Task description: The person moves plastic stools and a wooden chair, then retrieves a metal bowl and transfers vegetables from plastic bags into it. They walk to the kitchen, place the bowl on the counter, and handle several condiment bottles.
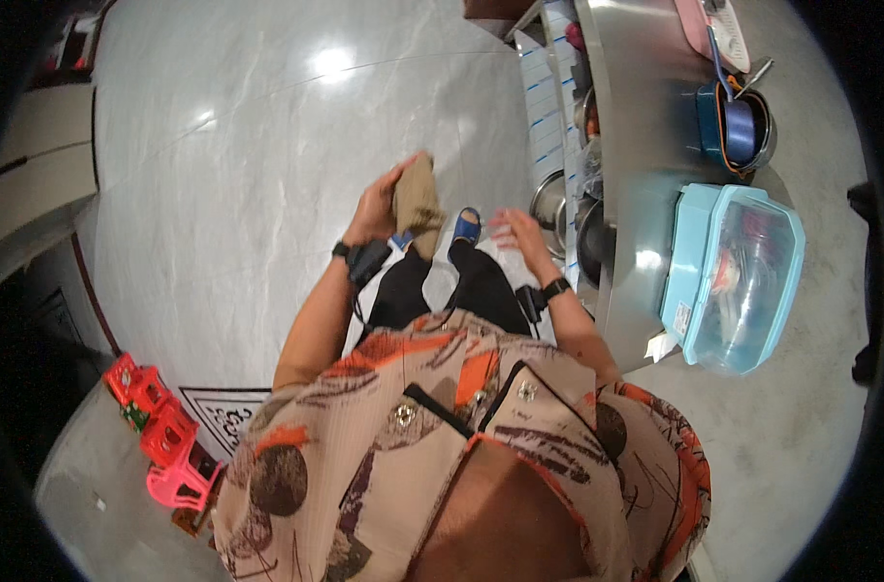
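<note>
My left hand (pixel 376 207) grips a folded tan cloth (pixel 415 200) along its left edge, in front of my legs. Darker patches show on the cloth's lower part. My right hand (pixel 514 231) is raised with its fingers apart and nothing in it, beside the steel counter (pixel 634 218). A blue slipper (pixel 466 227) on my foot shows between my hands; the other foot is mostly hidden behind the cloth.
On the counter's side are a light-blue lidded plastic box (pixel 751 280) and a blue-handled pan (pixel 740 131) among nested vessels. Metal bowls (pixel 551 211) sit on the shelf below. Red and pink plastic chairs (pixel 182 480) stand at the lower left, cabinets (pixel 45 149) at the upper left.
</note>
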Tool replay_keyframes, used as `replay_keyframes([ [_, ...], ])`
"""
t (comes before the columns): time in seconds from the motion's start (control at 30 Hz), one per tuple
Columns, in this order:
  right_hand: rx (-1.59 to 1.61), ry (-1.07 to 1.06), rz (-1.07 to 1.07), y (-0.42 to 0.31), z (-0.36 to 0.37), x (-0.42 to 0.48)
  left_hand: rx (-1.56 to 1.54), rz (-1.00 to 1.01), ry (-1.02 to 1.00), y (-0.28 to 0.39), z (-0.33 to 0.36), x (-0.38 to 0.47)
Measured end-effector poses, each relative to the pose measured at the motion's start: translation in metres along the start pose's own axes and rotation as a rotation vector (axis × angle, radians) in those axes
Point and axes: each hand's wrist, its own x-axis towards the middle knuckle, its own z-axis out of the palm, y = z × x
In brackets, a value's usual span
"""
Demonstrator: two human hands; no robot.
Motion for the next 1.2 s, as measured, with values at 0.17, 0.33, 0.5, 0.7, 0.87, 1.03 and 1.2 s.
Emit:
replay_keyframes([
  [0.17, 0.09, -0.237, -0.439, -0.122, 0.079, -0.002, 0.402, 0.185, -0.286, 0.073, 0.046, -0.001],
  [0.33, -0.162, 0.004, -0.381, -0.129, 0.149, -0.024, 0.838, 0.521, -0.143, 0.091, 0.044, -0.047],
  [0.5, -0.124, 0.063, -0.576, -0.122, 0.192, -0.009, 0.898, 0.362, -0.15, 0.116, 0.011, -0.062],
  [0.7, -0.261, -0.213, -0.511, -0.158, 0.21, 0.051, 1.032, 0.16, 0.026, 0.178, -0.034, -0.083],
  [0.87, -0.175, -0.455, -0.551, -0.214, 0.24, 0.083, 0.811, 0.43, 0.257, 0.229, -0.049, -0.088],
  [1.03, -0.264, -0.465, -0.596, -0.26, 0.285, 0.117, 1.268, 0.64, 0.669, 0.287, -0.078, -0.085],
  [1.2, -0.55, -0.434, -0.762, -0.287, 0.316, 0.141, 0.528, 0.144, 0.36, 0.298, -0.075, -0.041],
])
